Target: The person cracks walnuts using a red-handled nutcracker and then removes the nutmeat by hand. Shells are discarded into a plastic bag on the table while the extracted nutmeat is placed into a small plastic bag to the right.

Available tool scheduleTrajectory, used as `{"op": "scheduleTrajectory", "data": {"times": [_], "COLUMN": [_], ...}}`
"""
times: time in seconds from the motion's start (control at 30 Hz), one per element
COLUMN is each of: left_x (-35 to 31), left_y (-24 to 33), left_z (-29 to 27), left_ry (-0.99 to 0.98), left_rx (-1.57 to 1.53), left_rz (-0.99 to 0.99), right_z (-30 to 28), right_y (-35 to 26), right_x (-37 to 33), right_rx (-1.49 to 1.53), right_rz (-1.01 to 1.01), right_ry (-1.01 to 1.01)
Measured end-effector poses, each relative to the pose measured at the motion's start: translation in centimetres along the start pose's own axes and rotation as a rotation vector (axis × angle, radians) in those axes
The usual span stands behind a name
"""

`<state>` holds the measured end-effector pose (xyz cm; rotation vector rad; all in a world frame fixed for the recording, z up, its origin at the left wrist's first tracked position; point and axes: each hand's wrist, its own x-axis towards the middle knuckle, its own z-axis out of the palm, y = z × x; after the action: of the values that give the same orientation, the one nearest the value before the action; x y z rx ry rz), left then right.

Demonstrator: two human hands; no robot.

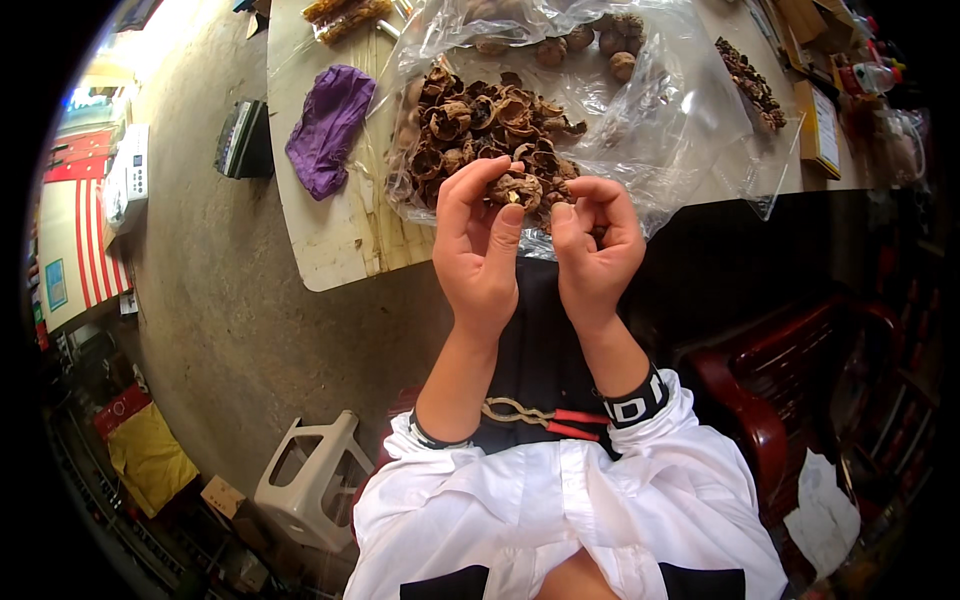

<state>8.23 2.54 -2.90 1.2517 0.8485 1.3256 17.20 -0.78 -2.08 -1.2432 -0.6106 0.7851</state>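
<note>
Over the near edge of the table, my left hand point(478, 250) pinches a cracked walnut point(517, 188) between thumb and fingers. A pale bit of kernel shows through its broken shell. Close beside it, my right hand point(598, 245) is closed, thumb toward curled fingers; whatever it grips is hard to make out against the brown shells. Just beyond both hands lies a heap of broken walnut shells point(480, 120) on a clear plastic bag point(660, 150). A nutcracker point(545, 415) with red handles rests across my lap.
Whole walnuts point(622, 66) lie farther back on the bag. A crumpled purple bag point(330, 130) is at the left of the table point(340, 255). A beige plastic stool point(310, 480) stands at lower left, a dark red chair point(750, 400) at right.
</note>
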Motion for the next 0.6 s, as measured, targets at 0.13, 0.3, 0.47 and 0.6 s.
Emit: {"op": "scheduleTrajectory", "data": {"times": [0.13, 0.3, 0.47, 0.6], "left_x": [0.0, 0.2, 0.3, 0.4], "left_y": [-0.5, 0.1, 0.6, -0.3], "left_z": [-0.2, -0.3, 0.1, 0.1], "left_ry": [-0.023, -0.056, -0.073, -0.128], "left_rx": [-0.098, -0.312, -0.409, -0.360], "left_rz": [-0.042, -0.165, -0.167, -0.083], "right_z": [-0.2, -0.4, -0.7, -1.0], "right_y": [0.1, -0.1, 0.8, 1.1], "right_x": [0.1, 0.7, 0.8, 0.6], "right_rx": [0.028, 0.670, 0.390, 0.286], "right_rz": [-0.002, 0.210, 0.229, 0.341], "right_ry": [-0.021, -0.164, -0.157, -0.265]}}
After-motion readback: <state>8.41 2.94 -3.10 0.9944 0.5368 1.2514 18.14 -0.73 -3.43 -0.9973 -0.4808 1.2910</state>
